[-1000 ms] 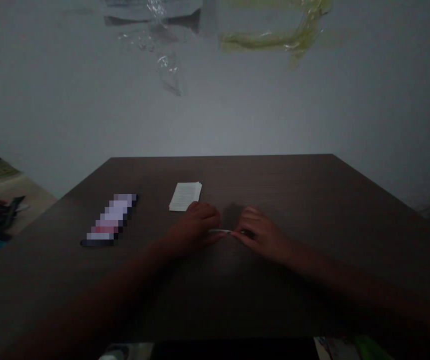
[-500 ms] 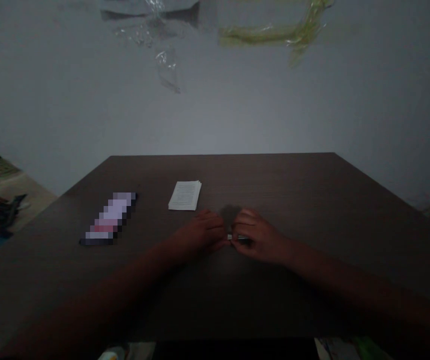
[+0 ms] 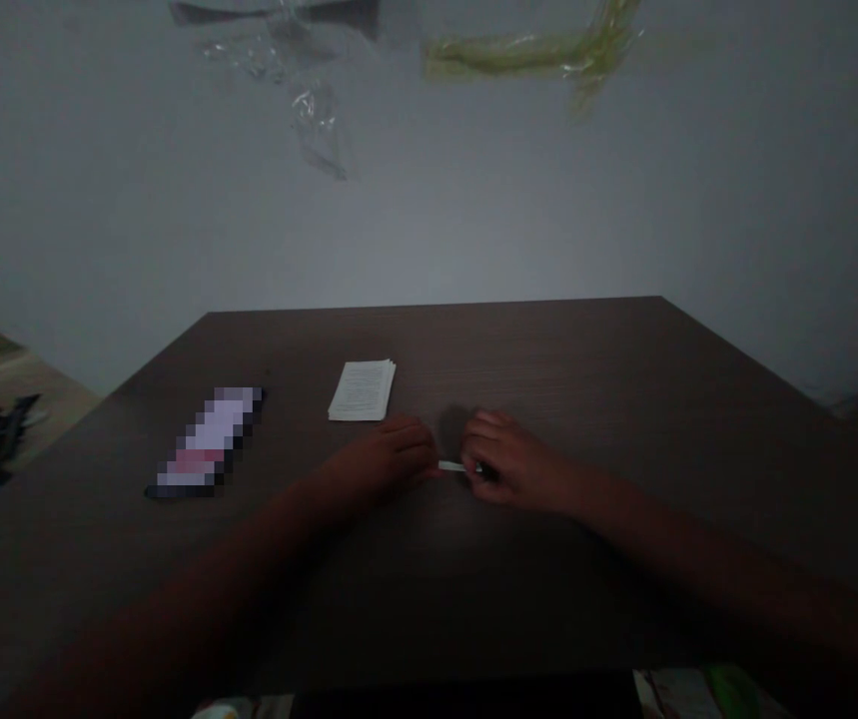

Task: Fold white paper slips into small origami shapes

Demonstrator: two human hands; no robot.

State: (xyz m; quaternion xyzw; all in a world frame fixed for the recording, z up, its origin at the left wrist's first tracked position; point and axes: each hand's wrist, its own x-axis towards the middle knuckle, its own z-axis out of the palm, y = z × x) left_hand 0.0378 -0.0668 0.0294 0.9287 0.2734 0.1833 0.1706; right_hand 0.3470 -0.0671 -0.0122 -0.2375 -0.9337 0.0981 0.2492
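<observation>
Paper stack (image 3: 362, 390) beyond left hand (image 3: 384, 461); strip (image 3: 454, 466) spans gap to right hand (image 3: 514, 461).

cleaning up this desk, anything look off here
Yes, on the wall above the dark wooden table: ragged clear plastic and yellowish tape cling there, looking like scraps left behind rather than anything placed on purpose.
</observation>
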